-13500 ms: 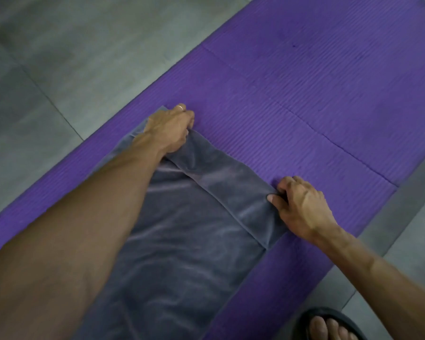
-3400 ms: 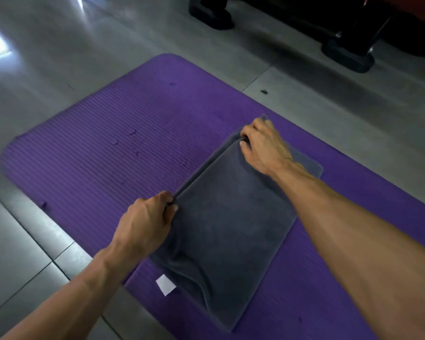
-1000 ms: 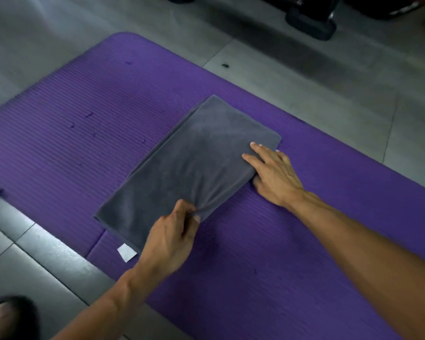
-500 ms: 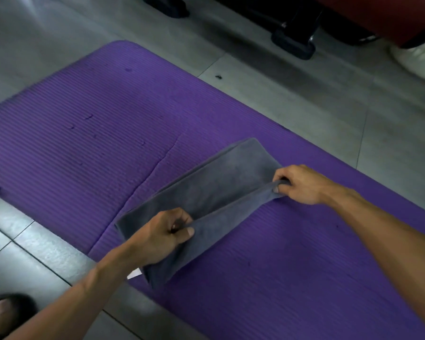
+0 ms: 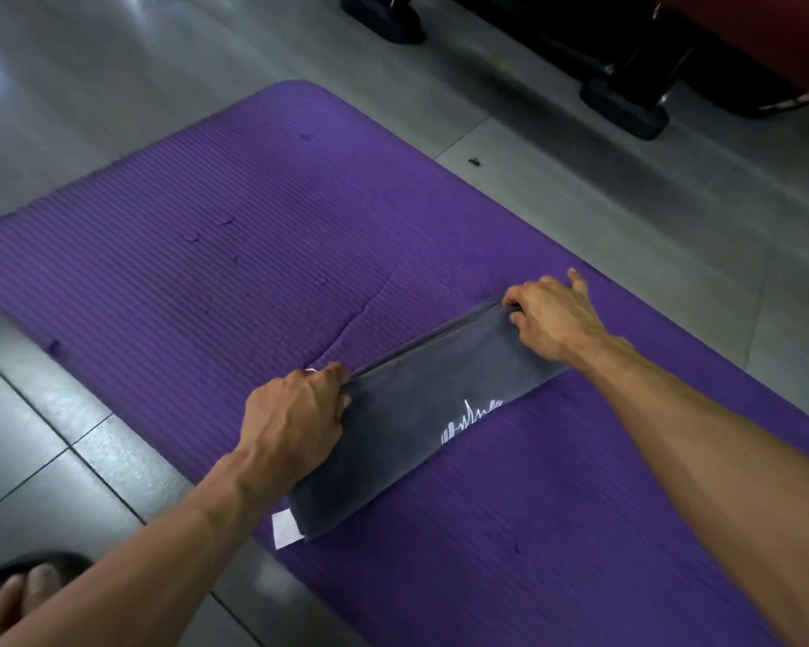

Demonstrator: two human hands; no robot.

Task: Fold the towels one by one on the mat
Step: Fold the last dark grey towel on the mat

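Mid-fold: left hand (image 5: 295, 413) and right hand (image 5: 549, 319) each grip pinching the grey towel (image 5: 421, 413) far edge on the purple mat (image 5: 234, 273); next likely flatten and square corners.

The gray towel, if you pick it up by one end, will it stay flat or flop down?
Probably flop: the gray towel is soft cloth, folded into layers and bunched under both hands. It likely won't slide much on the ribbed purple mat. It looks light, and the folds may fall open.
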